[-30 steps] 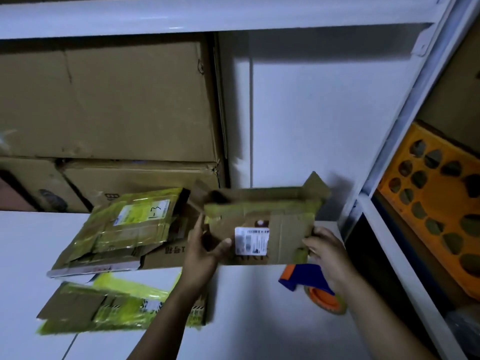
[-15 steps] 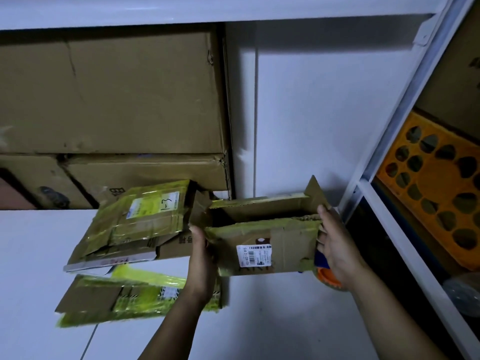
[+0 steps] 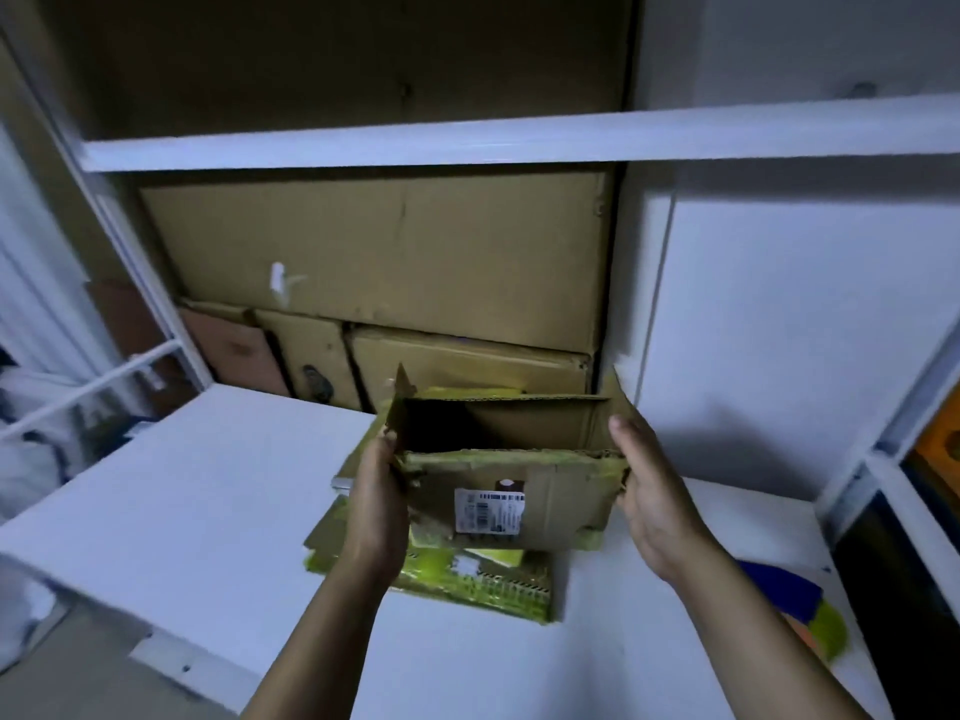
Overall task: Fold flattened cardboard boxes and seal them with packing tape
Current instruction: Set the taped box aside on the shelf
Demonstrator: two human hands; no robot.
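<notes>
A small brown cardboard box (image 3: 550, 491) with yellow tape strips and a white barcode label is opened into shape, its top open and flaps up. My left hand (image 3: 376, 504) grips its left side, fingers curled over the edge. On the box's right end my right hand (image 3: 652, 491) presses with straight fingers. Under the box lie flattened cardboard boxes (image 3: 467, 579) wrapped in yellow tape. A blue and orange tape dispenser (image 3: 789, 600) with a yellowish roll lies on the table at the right.
The white table (image 3: 182, 511) holds everything. Large brown cartons (image 3: 389, 262) fill the shelf behind, under a white shelf board (image 3: 519, 142). A white rack post (image 3: 883, 433) and an orange object (image 3: 940, 444) stand at the right edge.
The view has swung left and pulled back. The box has been raised and opened wider into a square shape. My right hand has slid to its right end; the dispenser now lies uncovered.
</notes>
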